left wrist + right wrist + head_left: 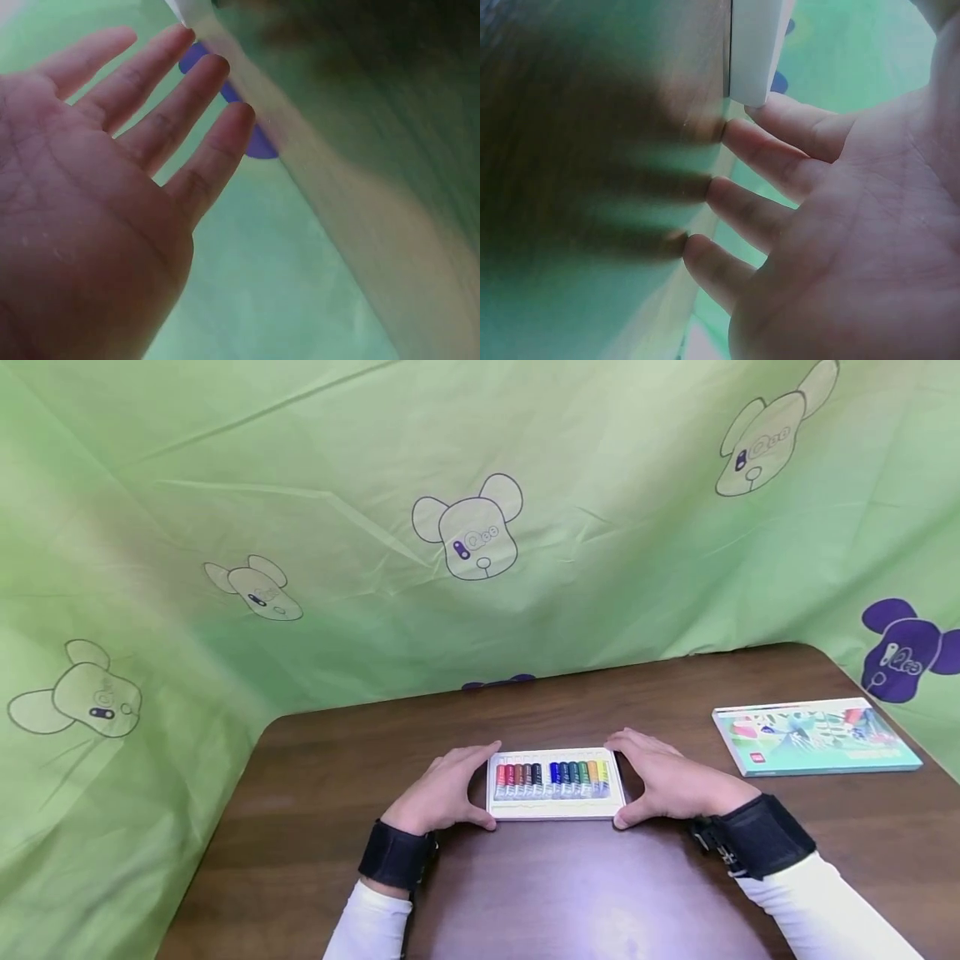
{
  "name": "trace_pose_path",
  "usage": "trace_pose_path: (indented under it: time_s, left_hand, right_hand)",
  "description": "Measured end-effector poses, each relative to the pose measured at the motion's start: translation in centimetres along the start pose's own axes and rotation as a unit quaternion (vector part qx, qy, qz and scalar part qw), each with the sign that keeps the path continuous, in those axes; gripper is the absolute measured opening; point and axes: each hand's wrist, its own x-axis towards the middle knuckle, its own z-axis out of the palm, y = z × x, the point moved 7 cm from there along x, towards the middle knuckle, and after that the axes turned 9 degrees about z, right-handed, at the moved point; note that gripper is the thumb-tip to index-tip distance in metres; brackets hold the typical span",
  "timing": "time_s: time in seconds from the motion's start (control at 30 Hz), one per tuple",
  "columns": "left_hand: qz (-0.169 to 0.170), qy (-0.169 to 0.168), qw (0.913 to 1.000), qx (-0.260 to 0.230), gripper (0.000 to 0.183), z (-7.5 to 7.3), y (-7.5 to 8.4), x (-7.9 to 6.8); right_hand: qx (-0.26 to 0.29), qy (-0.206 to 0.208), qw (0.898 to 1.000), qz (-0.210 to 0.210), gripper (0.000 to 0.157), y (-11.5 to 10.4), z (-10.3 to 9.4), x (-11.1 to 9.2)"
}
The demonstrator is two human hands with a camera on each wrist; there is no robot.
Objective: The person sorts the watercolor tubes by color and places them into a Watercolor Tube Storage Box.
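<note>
A shallow white tray of paint tubes (555, 811) lies on the table between both hands. Its small tubes (519, 778) form a row from reds and browns through white and blues to greens and yellows. My left hand (442, 789) grips the tray's left end, thumb at the near corner and index finger at the far one. At the right end, my right hand (667, 777) holds the tray the same way. In the right wrist view the index fingertip meets the corner of the white tray (754, 56), while the other fingertips touch the tabletop (630, 157).
A flat teal and white printed box (821, 739) lies at the right side of the brown table (337, 793). Behind the table and along its sides hangs a green curtain (337, 610) with mouse-like heads printed on it. Black straps (761, 835) circle both wrists.
</note>
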Motion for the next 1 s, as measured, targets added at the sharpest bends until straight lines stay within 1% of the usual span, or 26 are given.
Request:
trace_pose_path:
  time_s: [0.07, 0.13, 0.37, 0.47, 0.6, 0.73, 0.8, 0.9, 1.0]
  left_hand:
    - [0.003, -0.007, 1.0000, -0.002, 0.107, 0.2, 0.1, 0.1]
    - [-0.003, -0.015, 0.9999, -0.004, 0.107, 0.3, 0.0, 0.1]
    - [-0.014, -0.012, 0.9998, -0.005, 0.107, 0.7, -0.5, -0.1]
    - [-0.014, -0.020, 0.9997, -0.004, 0.108, 1.1, -0.4, 0.0]
    - [-0.016, -0.028, 0.9994, -0.015, 0.107, 1.6, -0.2, 0.3]
    - [-0.020, -0.035, 0.9988, -0.026, 0.106, 2.0, -0.1, 0.5]
    - [-0.017, -0.037, 0.9988, -0.028, 0.106, 2.1, -0.1, 0.6]
    - [-0.014, -0.031, 0.9990, -0.030, 0.106, 1.6, -0.2, 0.6]
    - [-0.020, -0.024, 0.9991, -0.030, 0.106, 1.0, -0.6, 0.4]
  right_hand:
    - [0.002, -0.002, 1.000, 0.000, 0.104, 0.0, 0.1, -0.2]
    - [0.004, -0.003, 1.000, 0.000, 0.104, 0.0, 0.1, -0.2]
    - [0.005, -0.006, 1.000, -0.008, 0.102, -0.3, 0.2, 0.1]
    - [0.009, -0.012, 1.000, -0.001, 0.104, 0.0, 0.5, -0.1]
    - [0.012, -0.016, 1.000, 0.010, 0.105, 0.6, 0.9, -0.6]
    - [0.018, -0.022, 0.999, 0.019, 0.108, 0.9, 0.7, -1.0]
    - [0.023, -0.025, 0.999, 0.024, 0.114, 1.1, 0.1, -1.3]
    - [0.020, -0.011, 0.999, 0.034, 0.121, 2.1, -2.1, -1.8]
    - [-0.002, 0.036, 0.999, 0.027, 0.122, 4.6, -5.3, -2.8]
